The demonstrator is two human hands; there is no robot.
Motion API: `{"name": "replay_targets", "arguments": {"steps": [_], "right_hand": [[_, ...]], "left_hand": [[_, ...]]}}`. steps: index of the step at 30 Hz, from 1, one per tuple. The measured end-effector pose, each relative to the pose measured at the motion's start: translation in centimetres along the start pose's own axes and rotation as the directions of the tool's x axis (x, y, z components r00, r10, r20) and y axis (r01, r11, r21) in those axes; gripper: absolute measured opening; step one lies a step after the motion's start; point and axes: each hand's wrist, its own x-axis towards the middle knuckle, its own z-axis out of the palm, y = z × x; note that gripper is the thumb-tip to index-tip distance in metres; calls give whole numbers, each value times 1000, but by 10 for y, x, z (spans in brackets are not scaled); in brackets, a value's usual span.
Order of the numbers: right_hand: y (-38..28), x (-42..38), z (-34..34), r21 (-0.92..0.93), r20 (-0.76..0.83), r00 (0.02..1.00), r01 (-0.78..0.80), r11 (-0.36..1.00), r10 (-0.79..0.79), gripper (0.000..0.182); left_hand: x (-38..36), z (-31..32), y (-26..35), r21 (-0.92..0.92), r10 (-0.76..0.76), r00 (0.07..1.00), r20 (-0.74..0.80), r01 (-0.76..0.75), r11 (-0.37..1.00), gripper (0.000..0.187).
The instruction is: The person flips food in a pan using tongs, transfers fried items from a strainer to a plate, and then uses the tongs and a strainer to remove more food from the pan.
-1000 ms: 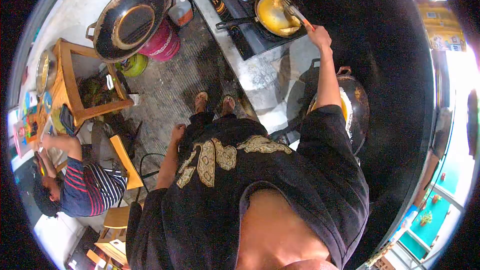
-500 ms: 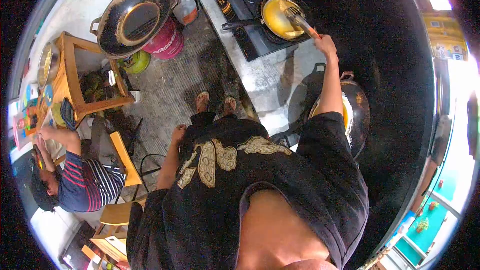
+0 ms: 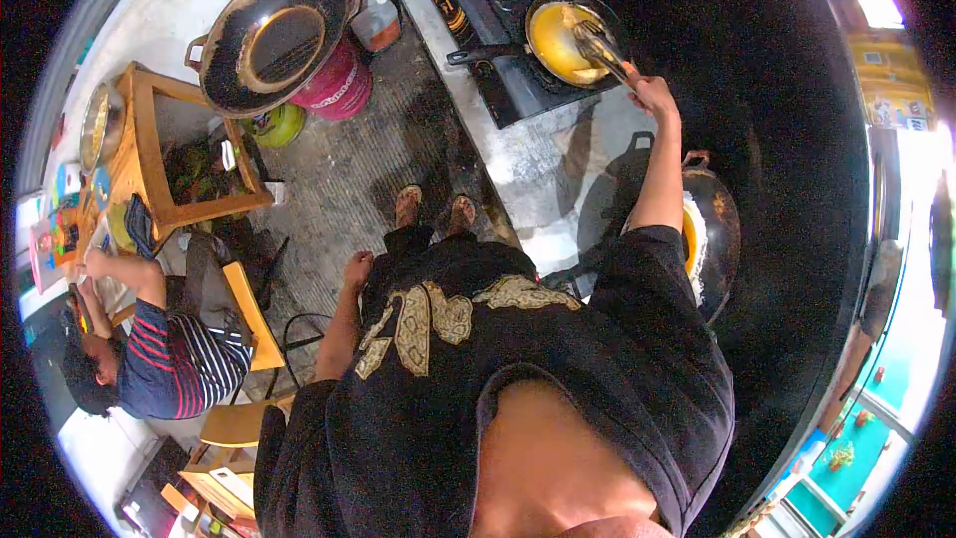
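My right hand (image 3: 652, 97) is closed on the handle of a slotted spatula (image 3: 603, 48). The head of the spatula rests in a small frying pan (image 3: 572, 38), over yellow food (image 3: 558, 35) that fills the pan. This pan sits on a black stove (image 3: 498, 0), its handle pointing left. My left hand (image 3: 358, 267) hangs beside my leg, fingers curled; whether anything is inside it is too small to tell.
A large wok (image 3: 224, 40) stands on a pink bucket (image 3: 339, 88) at the upper left. Another wok (image 3: 724, 229) lies right of my forearm. A seated person (image 3: 179, 359) works at a wooden table (image 3: 139, 159) on the left.
The spatula and my right hand have turned slightly in the pan. The whole view has shifted a little; my left hand still hangs at my side.
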Motion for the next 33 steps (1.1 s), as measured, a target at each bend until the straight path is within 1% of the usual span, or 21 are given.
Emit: {"name": "replay_targets", "arguments": {"steps": [2,3,5,6,8,11,12,14,15,17,18,20,21,23,24,26,27,29,30,32,33], "right_hand": [[7,10,4,57,-21,1000,-21,998,22,38],[12,18,5,31,-39,999,-14,999,16,39],[23,40,7,-17,-76,997,-10,1000,9,41],[29,50,11,7,-100,995,3,1000,-2,42],[34,60,17,52,-145,989,31,998,-24,44],[12,31,12,96,-128,992,8,995,4,44],[13,29,12,82,-88,996,-11,997,18,45],[15,29,12,50,-10,999,-47,998,48,46],[20,33,14,91,-18,1000,-20,996,21,47],[28,41,22,175,-38,999,37,984,-31,49],[21,38,23,203,-38,999,26,979,-18,49],[-1,22,25,262,-35,999,-1,965,10,51],[-1,27,27,267,-28,999,-9,964,17,51],[2,40,33,272,-12,999,-26,962,31,50],[0,38,32,266,-30,999,-25,964,35,49],[-5,34,31,253,-63,997,-21,967,39,47],[-6,31,30,278,-68,997,-21,960,42,47],[-5,26,24,326,-79,996,-21,945,49,45],[-1,30,22,294,-82,996,-21,955,47,43],[-10,19,19,299,-45,999,-14,954,29,44],[-13,14,18,303,-28,999,-12,953,22,45]], "left_hand": [[-10,-6,14,49,26,999,33,-28,998,38],[-15,-10,24,74,40,998,49,-43,996,38],[-17,-12,26,64,74,996,42,-76,995,38],[-16,-13,28,60,91,995,40,-93,994,38],[-25,-17,43,0,66,998,17,-66,998,38],[-38,-20,64,-75,-1,1000,-13,0,997,38],[-40,-20,70,-97,-28,999,-20,26,995,38],[-35,-17,66,-102,-50,999,-14,48,994,38],[-32,-16,65,-105,-60,998,-11,58,993,38],[-4,-7,25,-68,55,998,13,-54,996,37],[7,-3,10,-50,112,993,24,-111,993,37],[9,1,7,-25,42,999,12,-42,999,37],[11,2,6,-12,8,1000,5,-8,1000,36],[-9,-5,31,-127,-10,1000,20,12,992,36],[-18,-9,41,-184,-19,999,30,24,983,36],[-16,-8,33,-171,-22,1000,13,24,985,36],[-14,-7,30,-167,-24,1000,4,24,986,36],[-19,-10,39,-109,-32,999,5,33,994,37],[-23,-11,45,-78,-37,999,7,37,996,37],[-8,-3,19,78,106,994,21,-108,991,38],[2,1,9,104,126,992,25,-128,986,38]]}}
